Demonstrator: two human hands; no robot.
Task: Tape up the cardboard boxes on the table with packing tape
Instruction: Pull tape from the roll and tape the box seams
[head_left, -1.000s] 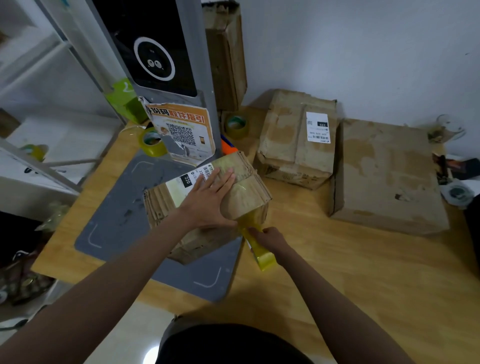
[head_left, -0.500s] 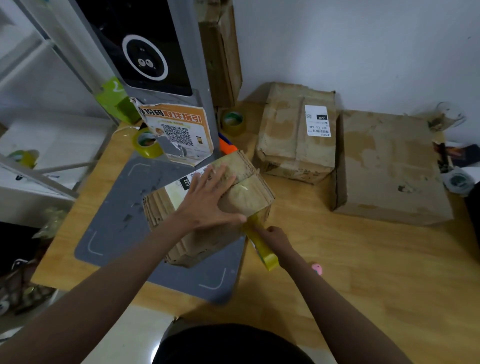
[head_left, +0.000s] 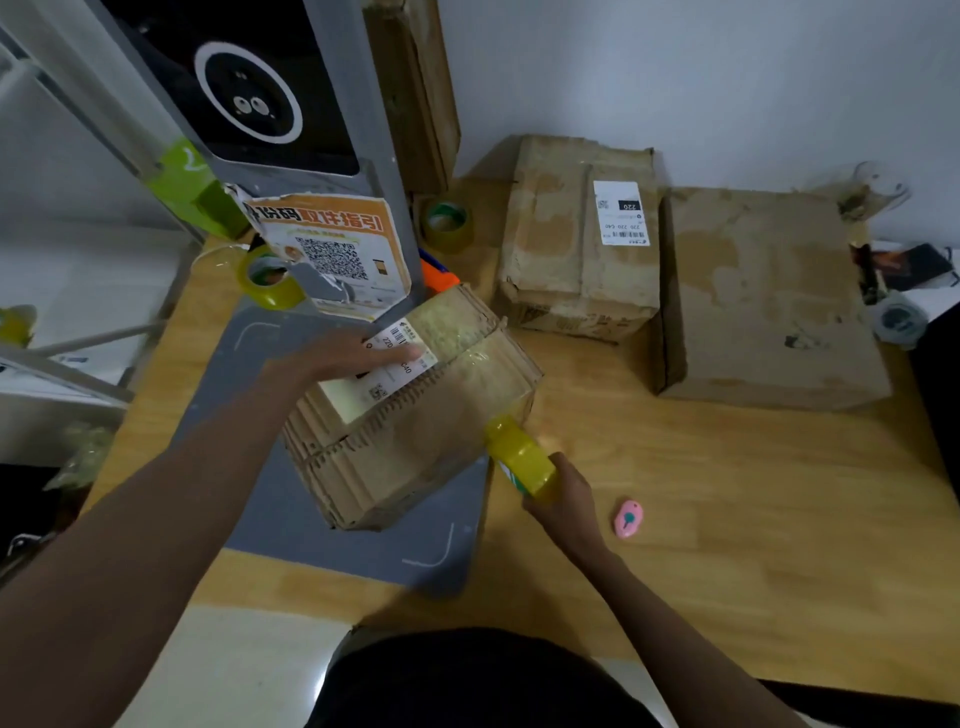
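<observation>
Nearest to the person, the right hand (head_left: 558, 493) curls its fingers around a yellow tape roll (head_left: 522, 460), low at the right side of the small cardboard box (head_left: 415, 410). A strip of tape runs from the roll up onto the right face of the box, so the roll is just beside the box and the hand sits behind the roll. The box stands tilted on a grey mat (head_left: 291, 525) on the wooden table (head_left: 727, 545). The left hand (head_left: 343, 356) lies on top of the box with straight fingers, pressing on its white label (head_left: 395, 358). A pink small object (head_left: 628, 518) lies near the right hand. Farther back two larger boxes (head_left: 582, 244) (head_left: 763, 301) rest by the wall.
</observation>
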